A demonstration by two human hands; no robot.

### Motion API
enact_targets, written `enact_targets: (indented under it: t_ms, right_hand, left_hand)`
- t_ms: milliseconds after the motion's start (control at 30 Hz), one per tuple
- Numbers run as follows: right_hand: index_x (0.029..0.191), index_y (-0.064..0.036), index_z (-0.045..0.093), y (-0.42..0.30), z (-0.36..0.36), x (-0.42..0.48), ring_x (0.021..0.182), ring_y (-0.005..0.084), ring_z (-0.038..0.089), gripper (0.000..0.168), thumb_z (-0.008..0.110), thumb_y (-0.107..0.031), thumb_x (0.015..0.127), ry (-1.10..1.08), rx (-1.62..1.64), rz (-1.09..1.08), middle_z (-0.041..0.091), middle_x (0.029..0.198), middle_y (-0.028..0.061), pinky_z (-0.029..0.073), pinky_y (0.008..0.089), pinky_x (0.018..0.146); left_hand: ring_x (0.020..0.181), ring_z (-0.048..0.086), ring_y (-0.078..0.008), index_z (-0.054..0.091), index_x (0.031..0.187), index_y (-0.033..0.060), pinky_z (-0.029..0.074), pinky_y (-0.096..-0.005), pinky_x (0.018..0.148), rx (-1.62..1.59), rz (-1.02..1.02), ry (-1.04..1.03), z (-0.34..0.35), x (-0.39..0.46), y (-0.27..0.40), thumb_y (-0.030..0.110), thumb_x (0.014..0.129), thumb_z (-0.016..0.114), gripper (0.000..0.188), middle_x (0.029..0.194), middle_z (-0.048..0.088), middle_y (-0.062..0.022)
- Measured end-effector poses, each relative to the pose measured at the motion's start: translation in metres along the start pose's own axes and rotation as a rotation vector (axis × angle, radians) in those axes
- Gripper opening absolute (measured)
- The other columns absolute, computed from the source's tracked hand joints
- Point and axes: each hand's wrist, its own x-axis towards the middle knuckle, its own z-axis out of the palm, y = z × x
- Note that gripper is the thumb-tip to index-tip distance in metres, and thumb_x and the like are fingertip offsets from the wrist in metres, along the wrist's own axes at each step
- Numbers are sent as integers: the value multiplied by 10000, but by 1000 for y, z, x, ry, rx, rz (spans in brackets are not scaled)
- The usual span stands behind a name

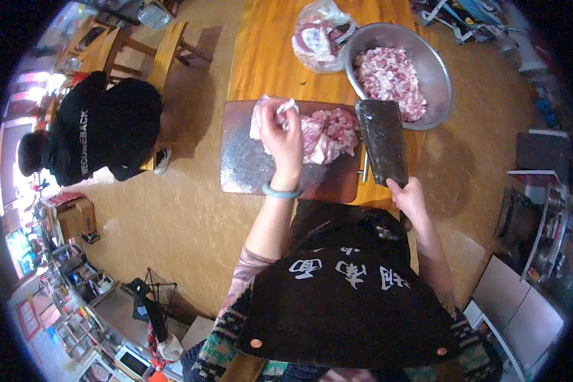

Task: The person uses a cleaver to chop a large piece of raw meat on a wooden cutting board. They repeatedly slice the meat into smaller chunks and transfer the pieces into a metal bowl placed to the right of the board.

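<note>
My left hand, with a pale green bangle at the wrist, is curled around the left end of raw meat on a dark cutting board. A pale, fatty piece shows beside its fingers. More cut raw meat is heaped just right of this hand. In my right hand is the handle of a broad, dark-bladed cleaver. Its blade lies past the board's right edge, apart from the meat, with its far corner near the metal bowl. The cleaver partly covers that side of the board.
A large metal bowl holds chopped meat. Beside it sits a clear plastic bag with meat inside, on the wooden table. A person in black is on a wooden bench at the left.
</note>
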Motion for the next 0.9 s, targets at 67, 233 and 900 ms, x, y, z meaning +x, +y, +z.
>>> enact_targets:
  t_ms: [67, 233, 900]
  right_hand:
    - [642, 20, 571, 8, -13, -6, 406, 167, 518, 316, 620, -272, 750, 39, 69, 27, 536, 474, 83, 392, 317, 415]
    - [610, -3, 552, 32, -31, -16, 379, 148, 496, 309, 630, -267, 751, 115, 146, 89, 524, 468, 54, 371, 298, 376]
    - [721, 18, 602, 9, 20, -2, 549, 280, 584, 266, 620, -247, 740, -27, -152, -51, 588, 583, 142, 437, 366, 521]
  left_hand:
    - [760, 478, -146, 523, 902, 32, 412, -257, 636, -136, 162, 110, 35, 18, 45, -20, 719, 546, 192, 874, 510, -66]
    - [932, 494, -373, 481, 997, 16, 458, -402, 743, -28, 398, -437, 144, 11, 17, 48, 703, 553, 304, 1146, 399, -214]
    - [689, 523, -294, 524, 693, 9, 423, -353, 618, 383, -425, -494, -51, -67, -142, 40, 612, 577, 101, 729, 529, -147]
